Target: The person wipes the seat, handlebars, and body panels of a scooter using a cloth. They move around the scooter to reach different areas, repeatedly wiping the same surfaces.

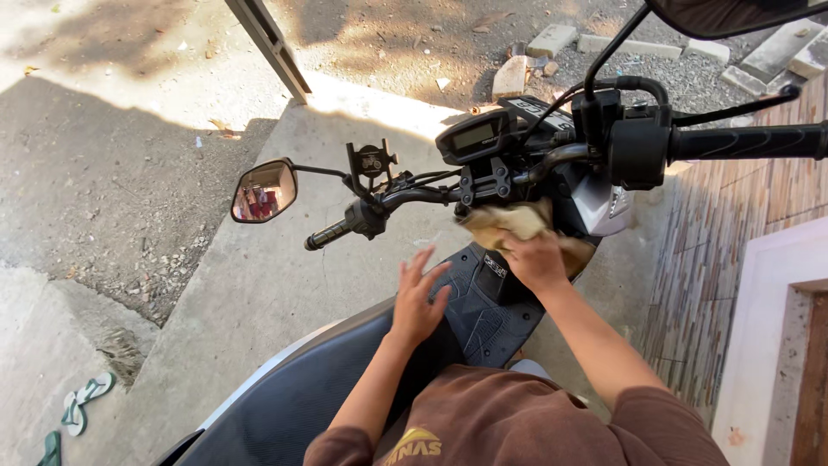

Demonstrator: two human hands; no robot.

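The right hand (536, 261) presses a crumpled tan cloth (509, 223) just below the black motorbike handlebar (431, 192); the left hand (417, 298), fingers spread and holding nothing, rests nearer the person.

Hard daylight falls from the upper part of the view, leaving the far ground (129, 34) nearly washed out and a bright strip across the concrete ramp (379, 108). A broad shadow with a sharp edge covers the nearer ground, and the scooter (483, 319) and both arms sit in soft, even shade. The tiled wall (742, 224) on the right catches warm sun. Focus is crisp throughout, with no motion blur. Straight lines bow slightly toward the edges, and the mirror (263, 192) shows a small, bright reflection.
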